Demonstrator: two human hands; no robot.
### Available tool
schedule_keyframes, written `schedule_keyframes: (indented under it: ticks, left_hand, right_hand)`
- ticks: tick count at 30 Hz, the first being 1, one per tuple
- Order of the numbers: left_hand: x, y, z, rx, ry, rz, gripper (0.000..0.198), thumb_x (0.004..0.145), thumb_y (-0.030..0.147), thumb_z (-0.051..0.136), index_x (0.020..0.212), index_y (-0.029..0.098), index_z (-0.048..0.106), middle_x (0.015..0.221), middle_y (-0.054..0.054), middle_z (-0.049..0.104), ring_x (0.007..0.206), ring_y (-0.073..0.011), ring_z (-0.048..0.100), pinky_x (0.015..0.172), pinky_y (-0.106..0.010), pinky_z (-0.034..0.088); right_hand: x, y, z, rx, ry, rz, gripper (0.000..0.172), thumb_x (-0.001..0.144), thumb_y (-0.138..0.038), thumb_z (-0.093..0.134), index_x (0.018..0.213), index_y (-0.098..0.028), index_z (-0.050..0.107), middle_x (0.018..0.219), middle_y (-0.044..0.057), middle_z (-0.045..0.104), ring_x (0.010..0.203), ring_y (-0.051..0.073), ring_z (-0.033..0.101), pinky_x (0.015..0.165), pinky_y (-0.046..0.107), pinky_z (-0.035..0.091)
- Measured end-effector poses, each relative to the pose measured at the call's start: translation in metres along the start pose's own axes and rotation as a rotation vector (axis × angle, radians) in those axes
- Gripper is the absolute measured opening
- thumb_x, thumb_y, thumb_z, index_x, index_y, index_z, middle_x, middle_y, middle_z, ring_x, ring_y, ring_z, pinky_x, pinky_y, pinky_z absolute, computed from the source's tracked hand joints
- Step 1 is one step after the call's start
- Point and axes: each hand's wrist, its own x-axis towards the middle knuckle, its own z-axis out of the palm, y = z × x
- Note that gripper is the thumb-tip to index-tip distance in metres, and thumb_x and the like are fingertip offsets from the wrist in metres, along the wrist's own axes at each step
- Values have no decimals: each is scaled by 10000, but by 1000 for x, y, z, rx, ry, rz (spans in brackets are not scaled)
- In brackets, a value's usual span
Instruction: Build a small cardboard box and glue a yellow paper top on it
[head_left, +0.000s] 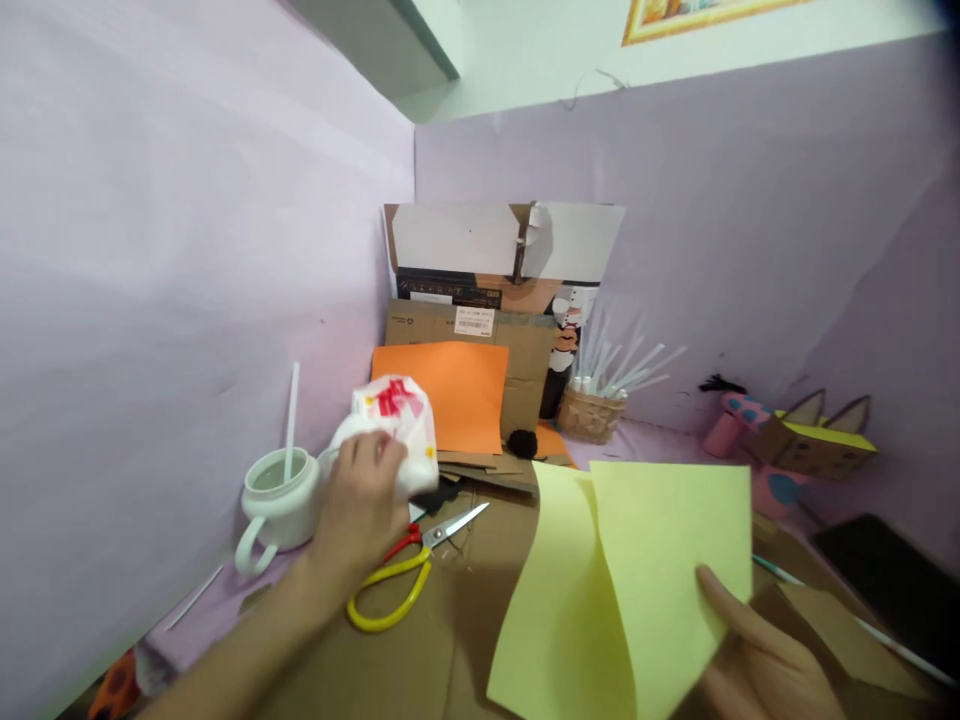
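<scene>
My left hand (360, 505) is closed round a white bottle with a red and yellow label (397, 420), held above the desk beside a white mug (279, 498). My right hand (757, 660) pinches the lower right corner of a folded pale yellow paper sheet (637, 570), thumb on top, lifting it over the brown cardboard (450, 630). Scissors with yellow and red handles (409, 575) lie on the cardboard just under my left hand.
The mug holds a white stick. An orange sheet (446, 395) leans on cardboard boxes (517, 350) at the back. A woven basket of white straws (592, 410), a black pompom (522, 442), cardboard craft figures (810, 445) and a black tablet (892, 585) stand to the right. Purple walls enclose the desk.
</scene>
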Motion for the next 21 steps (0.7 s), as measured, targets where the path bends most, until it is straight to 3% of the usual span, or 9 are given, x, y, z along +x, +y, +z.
schedule_keyframes:
  ticks: [5,8,10,13,16,19,21]
  left_hand:
    - [89,-33,57,98,-228,-115,304,755,130,563,1058,139,544,1086,-114,547,1032,-257,501,835,-375,445]
    - [109,-47,85,128,-300,-121,350,847,294,552,1168,160,506,1225,-97,505,1087,-252,505,892,-468,433]
    - [113,-53,93,128,-365,-112,380,859,330,540,1202,174,491,1277,-95,478,1115,-258,497,919,-503,419]
    - [116,-58,85,100,-462,-93,442,839,350,555,1243,192,469,1317,-110,461,1172,-290,460,929,-517,403]
    - [106,-49,61,106,-432,-99,560,810,348,530,1327,196,378,1420,-170,339,1300,-372,286,974,-584,296]
    - [74,-28,37,129,-332,-72,606,803,324,486,1364,182,309,1491,-176,174,1362,-374,104,1038,-600,129]
    - [48,-12,30,79,-388,56,641,759,379,545,1350,235,343,1486,-134,222,1356,-361,147,1046,-563,170]
  right_hand:
    - [-1,0,4,18,13,-48,440,682,-240,672,1120,-226,641,1023,84,717,855,304,690,910,462,495]
    - [-1,-1,4,14,45,-66,425,668,-232,679,1092,-223,655,1017,84,719,850,299,692,904,456,498]
    - [-1,-1,4,-5,50,-71,413,666,-243,682,1078,-216,661,1012,90,720,853,302,691,899,455,500]
    - [-3,-1,4,-44,45,-86,409,669,-254,675,1074,-195,661,1008,101,720,844,301,692,892,455,503]
    - [-4,-3,4,-41,68,-100,429,666,-232,669,1093,-201,647,996,88,725,789,280,703,870,444,519]
    - [-6,-8,6,11,127,-156,428,685,-204,645,1112,-221,637,979,70,732,746,255,708,829,416,546]
    - [-8,-12,7,46,155,-183,401,714,-193,613,1113,-226,638,964,66,736,724,235,710,805,385,560]
